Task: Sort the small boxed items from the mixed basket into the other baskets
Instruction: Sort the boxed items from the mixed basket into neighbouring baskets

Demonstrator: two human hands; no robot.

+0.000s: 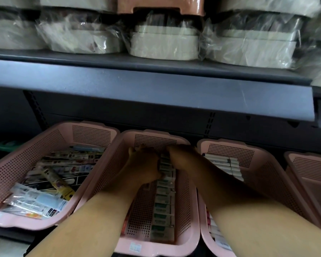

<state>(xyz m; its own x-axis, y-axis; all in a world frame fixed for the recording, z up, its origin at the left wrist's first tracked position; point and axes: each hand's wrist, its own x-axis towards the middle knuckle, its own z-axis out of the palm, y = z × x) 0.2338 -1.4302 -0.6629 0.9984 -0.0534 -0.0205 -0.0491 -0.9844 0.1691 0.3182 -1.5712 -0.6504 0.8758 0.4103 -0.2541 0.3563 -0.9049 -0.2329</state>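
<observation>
Head view: at far left we see the left pink perforated plastic basket (11, 182), heaped with mixed long packets and small boxes lying loose at all angles. Just beside it, the middle pink perforated plastic basket (107, 173) holds a row of small green-and-white cardboard boxes (163, 210), packed side by side along its right wall. Our left hand (145, 164) is at the far end of that row, with its fingers curled round the last boxes. Our right hand (182, 158) meets it from the other side, but in the dim blur we cannot tell whether it grips or only presses. Further right, the right pink perforated plastic basket (230, 149) holds white boxes (224, 164). We judge this to be the placing step, seating a box into the row. Next we would let go and reach left to the mixed heap for another box.
</observation>
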